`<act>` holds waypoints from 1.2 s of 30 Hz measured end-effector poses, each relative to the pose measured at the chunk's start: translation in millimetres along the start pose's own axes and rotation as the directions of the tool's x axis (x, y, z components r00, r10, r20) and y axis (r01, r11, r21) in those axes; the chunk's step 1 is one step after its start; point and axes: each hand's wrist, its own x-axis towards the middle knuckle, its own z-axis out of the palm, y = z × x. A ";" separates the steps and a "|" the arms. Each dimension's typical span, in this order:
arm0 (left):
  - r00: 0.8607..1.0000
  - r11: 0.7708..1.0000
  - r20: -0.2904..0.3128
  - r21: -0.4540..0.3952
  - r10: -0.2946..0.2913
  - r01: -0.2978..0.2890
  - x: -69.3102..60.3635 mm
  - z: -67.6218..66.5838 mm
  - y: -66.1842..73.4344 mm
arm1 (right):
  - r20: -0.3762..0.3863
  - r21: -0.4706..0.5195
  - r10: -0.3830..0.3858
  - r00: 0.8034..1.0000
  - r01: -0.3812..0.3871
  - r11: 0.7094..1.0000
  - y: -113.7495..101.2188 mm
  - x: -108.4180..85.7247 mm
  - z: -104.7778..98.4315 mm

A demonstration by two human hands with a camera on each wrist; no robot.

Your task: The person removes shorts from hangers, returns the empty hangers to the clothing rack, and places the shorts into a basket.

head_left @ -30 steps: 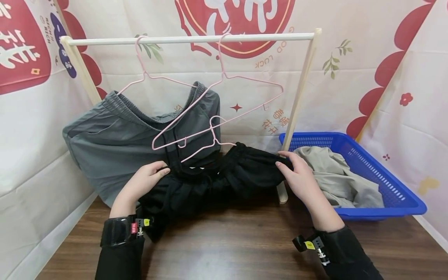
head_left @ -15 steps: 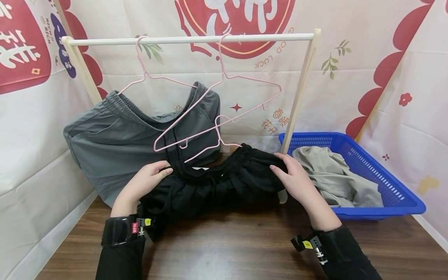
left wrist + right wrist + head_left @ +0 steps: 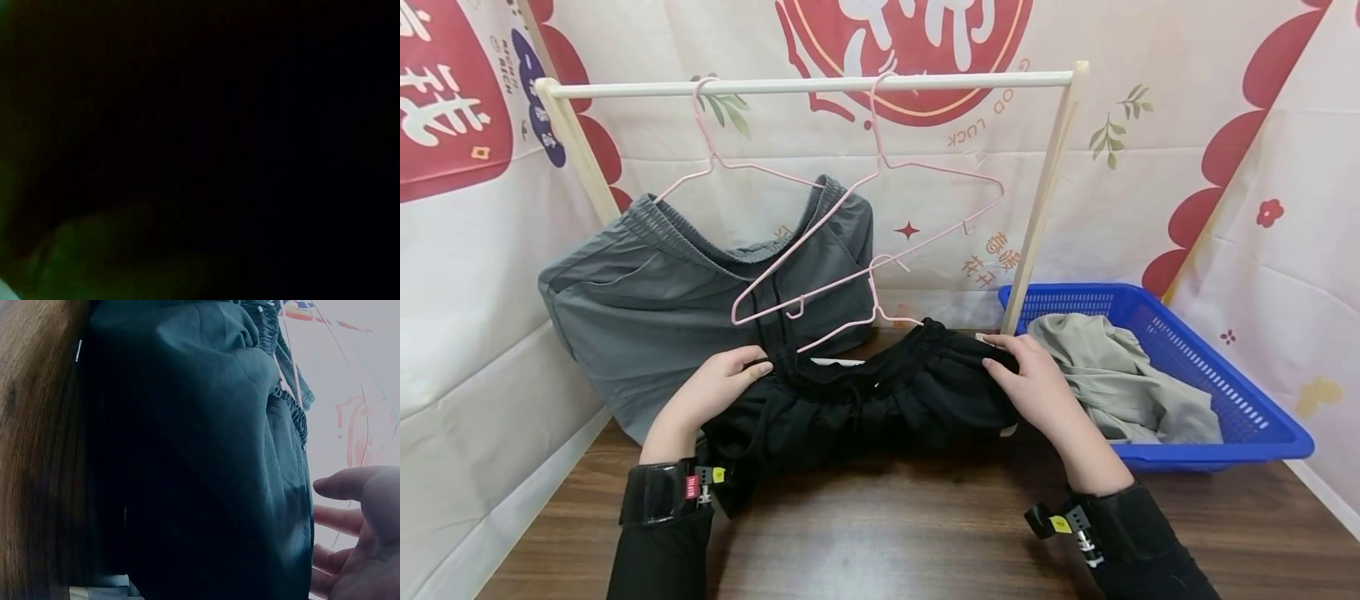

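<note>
Black pants (image 3: 842, 417) with a gathered elastic waistband and drawstring stretch between my two hands above the tabletop. A pink hanger (image 3: 875, 308) pokes up from the waist opening; its lower part is hidden inside. My left hand (image 3: 711, 387) pinches the left end of the waistband, thumb in front. At the other end, my right hand (image 3: 1030, 379) holds the waistband with thumb in front and fingers behind. In the right wrist view, the right thumb (image 3: 344, 484) and fingers lie along the cloth's edge. The left wrist view is almost wholly dark.
A white rack (image 3: 808, 85) stands behind. Grey pants (image 3: 685, 308) hang from a pink hanger at its left, and a bare pink hanger (image 3: 940, 171) hangs beside them. At right, a blue basket (image 3: 1247, 408) contains beige cloth (image 3: 1127, 375). The table (image 3: 880, 533) is brown wood.
The black pants' hanger has shifted right, and the waistband's right part has sunk slightly. My right hand has moved a little left, then slightly down. The left hand has barely moved.
</note>
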 end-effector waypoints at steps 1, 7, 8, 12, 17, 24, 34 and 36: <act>1.000 1.000 0.001 0.004 0.001 -0.001 0.2 0.3 -0.1 | 0.003 -0.004 0.003 1.000 -0.003 1.000 0.2 -0.1 -0.3; 1.000 1.000 0.019 0.013 0.001 -0.001 0.9 1.0 0.6 | 0.032 -0.039 0.028 0.999 -0.026 0.999 0.2 -0.6 -2.2; 1.000 1.000 0.024 0.014 0.000 0.000 0.8 0.9 0.9 | 0.036 -0.045 0.031 0.999 -0.030 0.999 -0.1 -0.8 -2.6; 0.999 1.000 0.039 0.027 -0.001 0.000 0.2 0.5 1.8 | 0.025 -0.057 0.046 0.999 -0.045 0.997 -1.6 -1.6 -3.8; 0.999 1.000 0.050 0.019 -0.004 0.003 -0.5 0.4 2.8 | 0.035 -0.038 0.077 0.996 -0.076 0.996 -4.0 -3.7 -7.8; 0.998 1.000 0.060 0.017 0.008 -0.009 -0.1 1.0 4.1 | 0.086 0.000 0.074 0.994 -0.074 0.997 -5.1 -6.4 -17.2; 1.000 0.998 -0.016 0.058 0.005 -0.004 -2.5 -3.1 14.9 | 0.092 0.032 0.136 0.986 -0.140 0.990 -12.3 -7.8 -21.7; 0.999 0.996 -0.048 0.087 0.001 0.003 -3.6 -4.1 19.5 | 0.082 0.046 0.144 0.986 -0.149 0.988 -14.1 -8.3 -22.1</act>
